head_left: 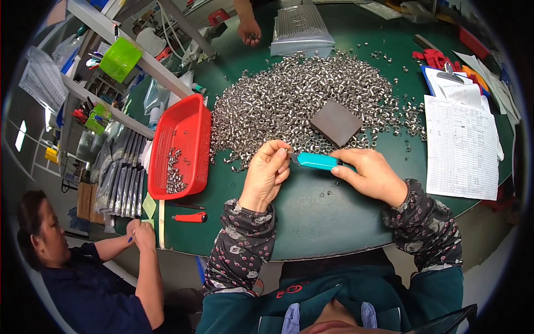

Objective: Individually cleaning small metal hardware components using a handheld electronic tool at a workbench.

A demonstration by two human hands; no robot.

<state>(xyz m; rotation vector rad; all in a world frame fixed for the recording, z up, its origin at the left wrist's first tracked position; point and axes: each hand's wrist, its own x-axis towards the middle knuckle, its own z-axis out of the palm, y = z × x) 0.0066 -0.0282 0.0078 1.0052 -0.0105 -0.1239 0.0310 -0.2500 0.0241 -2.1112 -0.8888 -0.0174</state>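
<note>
Nearest to the camera are the person's two forearms in dark flowered sleeves, which come up from the lower edge over the round green worktop (pixel 328 222). The left hand (pixel 268 170) has its grip closed: thumb and fingertips are pinched together on a very small metal ring (pixel 288 150), held up just at the tip of the tool. The right hand (pixel 370 172) is clamped around a turquoise tool (pixel 317 161), which lies almost level and points to the left, toward the ring. To do this step well, I think the ring should be kept steady and turned slowly between the fingertips, while the tool tip meets only its edge, because such a small smooth piece can slip easily. The ring looks shiny, silver and short like a little sleeve; finer detail is too small to tell. Just beyond the hands lies a big heap of similar metal rings (pixel 295 106), with a dark grey square block (pixel 335 122) resting on it. A red basket (pixel 181 146) with a few rings stands at the left of the heap, and printed paper sheets (pixel 461 147) lie at the right. Another person's hand (pixel 249 30) rests at the far edge, and a co-worker (pixel 83 261) sits at the lower left.
</note>
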